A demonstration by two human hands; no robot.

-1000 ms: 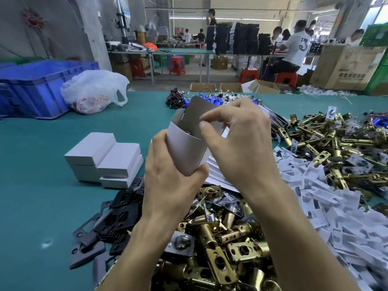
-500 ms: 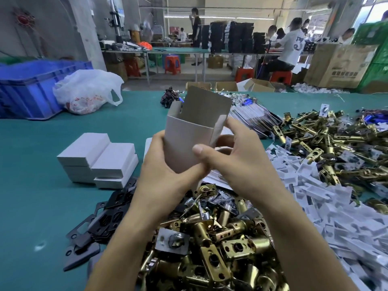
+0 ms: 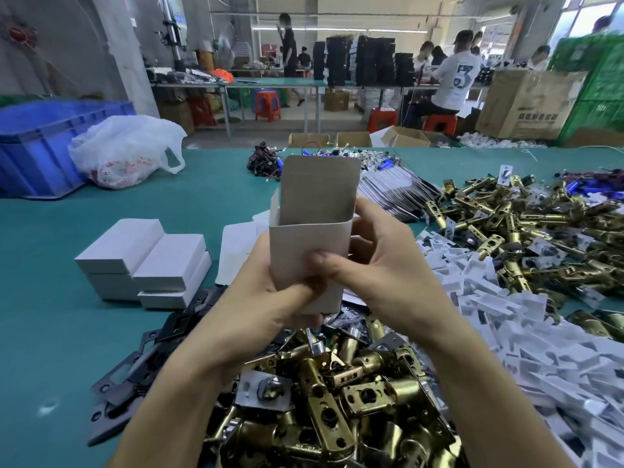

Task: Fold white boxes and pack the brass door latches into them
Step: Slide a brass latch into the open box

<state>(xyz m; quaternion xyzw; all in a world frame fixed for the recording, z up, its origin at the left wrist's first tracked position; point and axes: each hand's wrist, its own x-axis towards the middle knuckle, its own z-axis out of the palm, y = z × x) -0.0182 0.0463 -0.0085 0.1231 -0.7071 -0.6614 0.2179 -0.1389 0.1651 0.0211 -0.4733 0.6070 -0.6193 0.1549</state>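
- We are holding the white box point(image 3: 304, 238) upright above the worktop point(image 3: 47, 298), with its top flap standing open. Our left hand point(image 3: 266, 298) is gripping its lower part, and our right hand point(image 3: 385, 265) is pinching its right side.
- The brass door latches point(image 3: 337, 400) are lying heaped right under our hands, with more spreading off to the right.
- Finished boxes point(image 3: 145, 261) are sitting stacked to the left, with black plates point(image 3: 135, 369) lying just in front of them.
- White inserts point(image 3: 499, 309) are crowding the right side.
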